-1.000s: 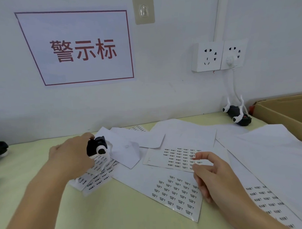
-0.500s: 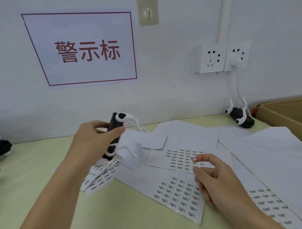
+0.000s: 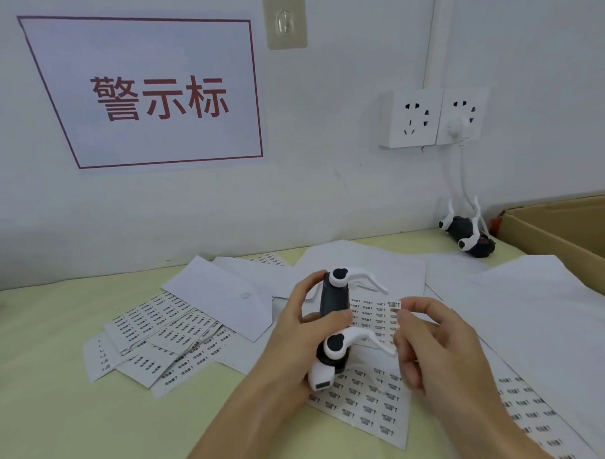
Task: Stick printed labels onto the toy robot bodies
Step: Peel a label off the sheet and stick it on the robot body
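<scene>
A black-and-white toy robot body [image 3: 334,305] is gripped upright above the counter [image 3: 53,409] by the curled fingers [image 3: 305,291] of the left hand [image 3: 298,336]. A small printed label [image 3: 394,305] is pinched by the right hand [image 3: 432,341], just beside the body on its right. Label sheets [image 3: 365,404] are spread on the counter under both hands.

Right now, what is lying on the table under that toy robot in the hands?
Under the toy robot, gripped by the left hand, lie printed label sheets on blank white papers. The right hand pinches one label. The table beneath them is covered.
</scene>
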Available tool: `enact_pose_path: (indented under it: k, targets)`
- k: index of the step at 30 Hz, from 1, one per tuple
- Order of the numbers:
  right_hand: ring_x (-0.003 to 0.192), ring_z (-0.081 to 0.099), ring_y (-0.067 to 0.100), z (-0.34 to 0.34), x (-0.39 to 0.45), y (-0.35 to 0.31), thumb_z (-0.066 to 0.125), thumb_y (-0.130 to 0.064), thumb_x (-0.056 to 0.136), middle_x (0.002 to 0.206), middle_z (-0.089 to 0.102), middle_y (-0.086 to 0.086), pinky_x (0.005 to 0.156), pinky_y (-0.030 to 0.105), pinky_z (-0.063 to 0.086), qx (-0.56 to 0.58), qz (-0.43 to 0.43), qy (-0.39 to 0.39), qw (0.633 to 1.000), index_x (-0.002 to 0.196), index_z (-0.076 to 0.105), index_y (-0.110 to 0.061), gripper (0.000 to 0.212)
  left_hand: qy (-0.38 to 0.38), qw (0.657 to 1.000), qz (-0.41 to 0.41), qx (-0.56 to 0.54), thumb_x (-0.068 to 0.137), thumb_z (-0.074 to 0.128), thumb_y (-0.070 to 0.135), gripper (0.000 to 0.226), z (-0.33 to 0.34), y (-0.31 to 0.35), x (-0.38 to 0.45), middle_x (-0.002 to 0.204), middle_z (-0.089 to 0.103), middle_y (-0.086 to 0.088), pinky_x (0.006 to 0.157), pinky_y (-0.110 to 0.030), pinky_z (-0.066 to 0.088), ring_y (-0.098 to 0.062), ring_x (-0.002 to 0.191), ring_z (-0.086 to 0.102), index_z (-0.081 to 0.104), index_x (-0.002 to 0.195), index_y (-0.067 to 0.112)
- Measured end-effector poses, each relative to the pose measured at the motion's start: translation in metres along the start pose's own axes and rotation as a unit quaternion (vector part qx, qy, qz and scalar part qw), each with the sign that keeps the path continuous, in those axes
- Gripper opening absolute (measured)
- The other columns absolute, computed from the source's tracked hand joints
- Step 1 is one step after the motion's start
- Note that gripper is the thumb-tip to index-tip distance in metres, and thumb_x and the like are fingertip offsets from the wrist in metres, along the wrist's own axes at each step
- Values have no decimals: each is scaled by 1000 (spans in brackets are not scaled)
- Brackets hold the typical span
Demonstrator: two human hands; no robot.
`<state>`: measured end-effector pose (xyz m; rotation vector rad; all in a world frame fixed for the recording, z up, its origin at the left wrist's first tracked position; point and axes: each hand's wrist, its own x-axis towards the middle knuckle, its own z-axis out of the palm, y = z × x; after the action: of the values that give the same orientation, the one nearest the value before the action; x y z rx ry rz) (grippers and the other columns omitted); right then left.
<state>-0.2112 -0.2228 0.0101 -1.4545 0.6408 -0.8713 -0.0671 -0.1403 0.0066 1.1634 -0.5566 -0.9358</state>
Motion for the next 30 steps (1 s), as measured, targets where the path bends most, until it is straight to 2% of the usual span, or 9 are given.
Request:
enact_pose_path:
  k: [4,6,9,13,17,21,26,28,30]
  targets:
    - [46,38,9,-3,0,-4,64,-26,93,53,50,-1,43,17,34,-39,-80,13,996,81,67,-29,13,-42,999,9,-15,71,80,18,63,4,-6,0,89,70,-15,64,-35,55,-25,69,65,62,126,44]
    - [49,45,12,-5,1,-4,67,-26,91,60,57,6,47,16,39,-67,-110,28,991,79,68,-31,13,-56,998,20,-4,68,82,20,68,6,-8,0,108,70,-12,73,-38,56,-26,80,68,62,127,46]
    - [61,53,19,-7,3,-3,66,-26,89,67,61,9,54,14,42,-119,-149,38,981,79,68,-31,12,-71,996,50,20,73,76,16,65,8,-11,1,135,62,4,85,-42,56,-24,100,70,62,128,47]
    - [58,46,11,-11,4,-5,65,-26,87,63,51,-4,54,16,39,-207,-194,30,958,78,66,-30,10,-84,994,63,28,76,71,13,61,8,-9,1,134,63,12,78,-34,55,-20,96,69,65,128,43]
    - [87,52,5,-12,10,-15,71,-22,85,86,50,-13,72,6,36,-310,-213,6,927,77,66,-33,15,-94,993,63,25,76,71,13,62,8,-8,1,136,62,10,83,-41,56,-24,93,68,63,131,41]
    - [109,47,-3,-6,25,-38,72,-23,86,102,50,-19,86,1,31,-357,-201,-69,909,76,66,-37,18,-93,994,56,-1,76,70,9,60,6,-9,3,133,64,-1,88,-50,55,-40,105,69,65,128,39]
    - [91,60,-9,-1,56,-75,75,-25,85,98,61,-25,79,17,44,-387,-109,-195,895,69,73,-31,17,-104,993,43,-43,77,69,3,58,2,-8,4,127,66,-8,79,-44,60,-37,99,72,68,125,36]
    - [78,62,-10,0,63,-81,76,-27,84,97,63,-26,74,17,42,-411,-93,-229,877,68,75,-29,16,-107,992,41,-50,77,70,3,59,0,-9,5,124,68,-6,80,-45,60,-37,100,72,68,125,36]
    - [78,61,-12,0,66,-82,77,-28,84,100,64,-22,72,15,39,-440,-94,-239,860,68,75,-32,16,-107,992,40,-53,76,71,3,60,-1,-10,5,122,69,-6,79,-45,60,-38,101,72,67,126,36]
